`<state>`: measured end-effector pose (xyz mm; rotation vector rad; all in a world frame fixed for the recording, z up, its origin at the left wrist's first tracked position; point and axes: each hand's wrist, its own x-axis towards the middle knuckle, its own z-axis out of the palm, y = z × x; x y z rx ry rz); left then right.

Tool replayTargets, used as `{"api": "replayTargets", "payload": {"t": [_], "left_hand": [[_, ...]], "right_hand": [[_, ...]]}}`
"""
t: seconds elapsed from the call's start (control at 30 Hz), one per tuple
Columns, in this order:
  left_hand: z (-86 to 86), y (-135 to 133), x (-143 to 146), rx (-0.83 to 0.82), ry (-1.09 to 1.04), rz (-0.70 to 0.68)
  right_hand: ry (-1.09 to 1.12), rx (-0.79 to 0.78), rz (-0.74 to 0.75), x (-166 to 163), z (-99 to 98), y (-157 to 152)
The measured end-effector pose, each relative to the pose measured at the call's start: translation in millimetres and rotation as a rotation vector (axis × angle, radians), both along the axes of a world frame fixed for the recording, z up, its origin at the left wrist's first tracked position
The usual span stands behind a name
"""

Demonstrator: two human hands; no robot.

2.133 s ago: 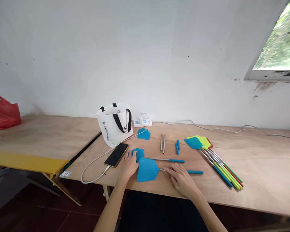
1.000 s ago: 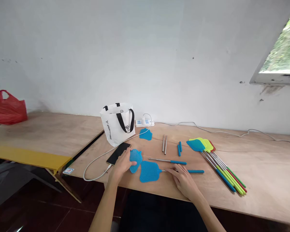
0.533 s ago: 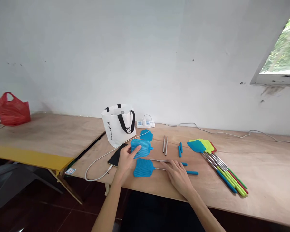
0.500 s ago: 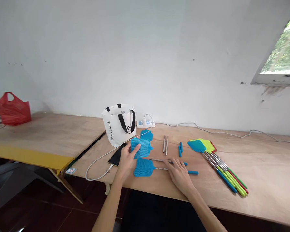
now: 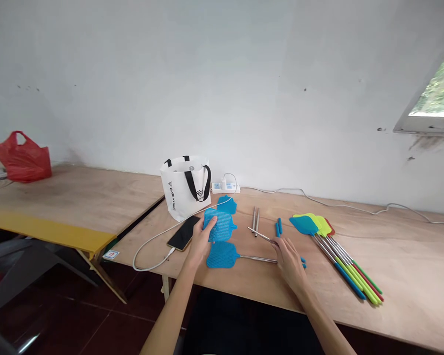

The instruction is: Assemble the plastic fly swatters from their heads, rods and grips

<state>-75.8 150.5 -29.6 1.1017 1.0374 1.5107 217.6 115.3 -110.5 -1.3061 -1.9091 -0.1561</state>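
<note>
My left hand pinches a loose blue fly swatter head above the table, its short socket pointing right. My right hand is closed on a metal rod, whose thin tip points left toward that head; the rod's rear end is hidden by the hand. Below lies a blue fly swatter with its rod fitted, the handle partly covered by my right hand. Behind are another blue head, two metal rods and two short blue handle grips.
Several fly swatters in blue, yellow-green, red and green lie stacked at right. A phone on a white cable, a white tote bag and a power strip stand at left and back. A red plastic bag sits on the far-left table.
My right hand has lifted the metal rod off the table and moved slightly right with it, tilting its tip up. My left hand still holds the blue head in about the same place.
</note>
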Motion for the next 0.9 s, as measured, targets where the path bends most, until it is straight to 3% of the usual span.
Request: {"api": "replayTargets", "payload": {"t": [0.17, 0.33, 0.43, 0.57, 0.9], "left_hand": [[-16.6, 5, 11, -0.017, 0.009, -0.060], [-35.1, 9, 25, -0.021, 0.061, -0.042], [-42.2, 11, 29, -0.041, 0.069, -0.074], [-44.5, 13, 29, -0.066, 0.085, -0.091], [-41.7, 6, 37, -0.063, 0.124, -0.226]], "right_hand": [[-0.060, 0.053, -0.021, 8, -4.3, -27], [-0.119, 0.079, -0.111, 4, -4.7, -28], [-0.119, 0.091, -0.020, 0, -5.4, -26], [-0.122, 0.022, 0.119, -4, -2.2, -29], [-0.118, 0.016, 0.082, -14, 9.3, -37]]}}
